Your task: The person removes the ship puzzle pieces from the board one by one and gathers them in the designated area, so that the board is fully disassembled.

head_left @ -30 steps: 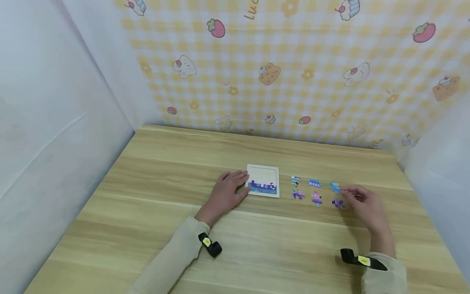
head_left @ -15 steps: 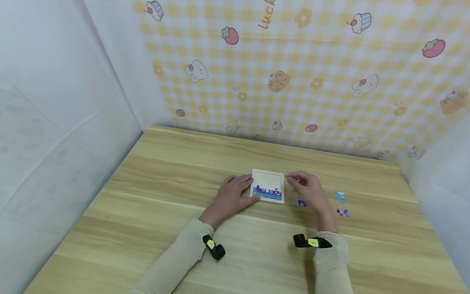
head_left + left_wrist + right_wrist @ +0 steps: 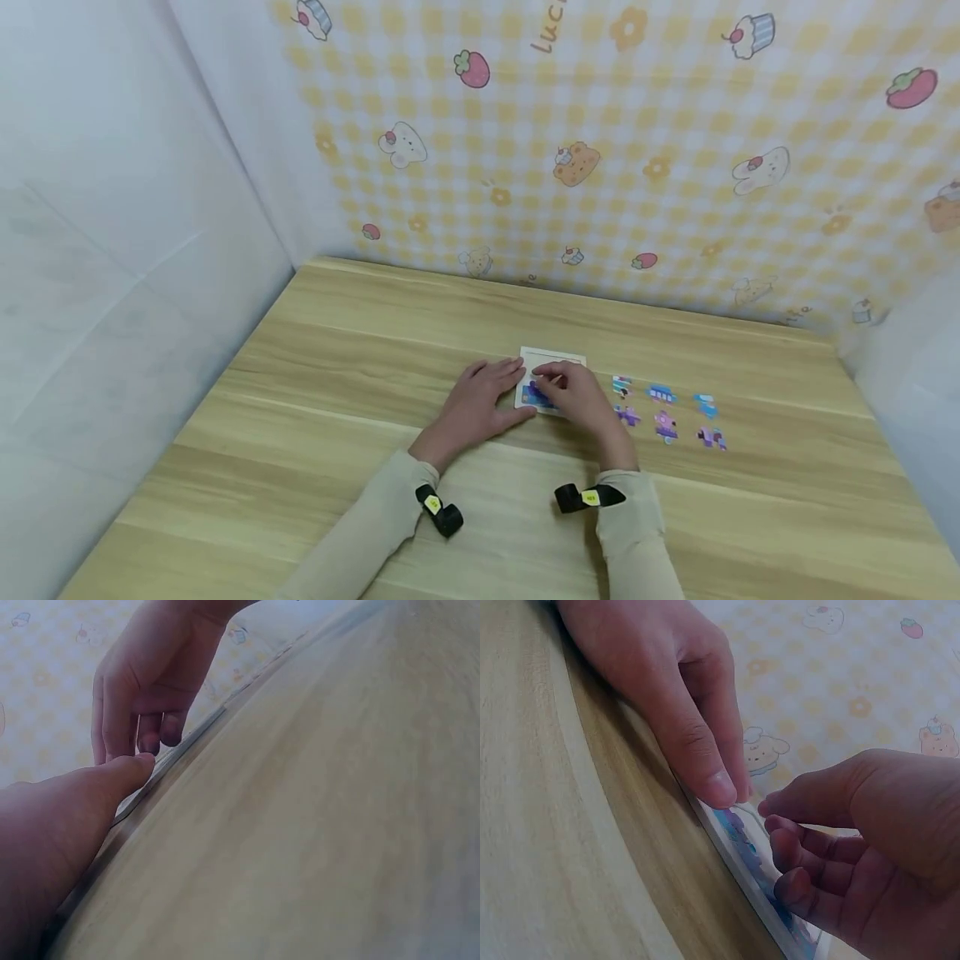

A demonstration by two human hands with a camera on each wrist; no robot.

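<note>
Puzzle tray [image 3: 533,357]: 6-o'clock strip [image 3: 529,395] looks laid; six loose pieces [image 3: 664,425] left, 3 o'clock. Left hand [image 3: 476,402] spread, empty; right hand [image 3: 584,400] curled, can't tell grip.

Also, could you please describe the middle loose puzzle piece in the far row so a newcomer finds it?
On the wooden table, find the white-rimmed puzzle board. To its right lie six loose puzzle pieces in two rows; the middle piece of the far row is blue, and it alone shows a line of pale squares.
</note>
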